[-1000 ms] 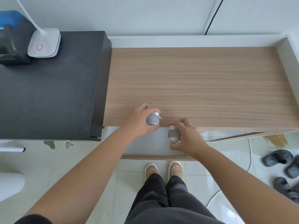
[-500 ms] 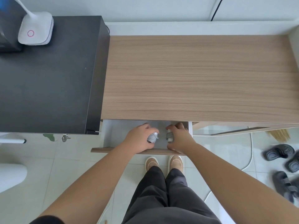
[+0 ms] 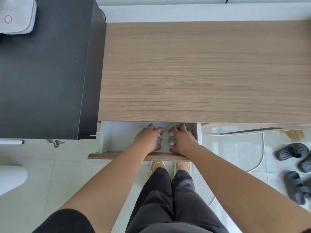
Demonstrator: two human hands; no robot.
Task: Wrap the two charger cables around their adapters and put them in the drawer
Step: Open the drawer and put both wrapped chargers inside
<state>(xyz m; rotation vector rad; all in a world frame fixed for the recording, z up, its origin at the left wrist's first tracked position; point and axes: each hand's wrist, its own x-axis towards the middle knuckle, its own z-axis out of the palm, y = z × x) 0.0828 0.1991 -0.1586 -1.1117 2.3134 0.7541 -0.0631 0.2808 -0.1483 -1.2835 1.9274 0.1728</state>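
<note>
The white drawer [image 3: 116,137] stands pulled out under the wooden desk top [image 3: 202,73]. Both of my hands are down inside it, side by side. My left hand [image 3: 148,140] grips one white adapter wound with grey cable [image 3: 159,140]. My right hand [image 3: 182,140] grips the other wrapped adapter [image 3: 171,140]. The two bundles sit a few centimetres apart at the drawer's middle, mostly hidden by my fingers. I cannot tell whether they touch the drawer floor.
A black cabinet [image 3: 47,73] adjoins the desk on the left, with a white lamp base [image 3: 16,17] at its back corner. The drawer's wooden front [image 3: 114,155] juts toward my legs. Sandals [image 3: 292,152] and a white cord [image 3: 261,157] lie on the floor at right.
Both hands carried the wrapped adapters from the desk's front edge down into the open drawer. Since half a second ago they have sunk slightly deeper.
</note>
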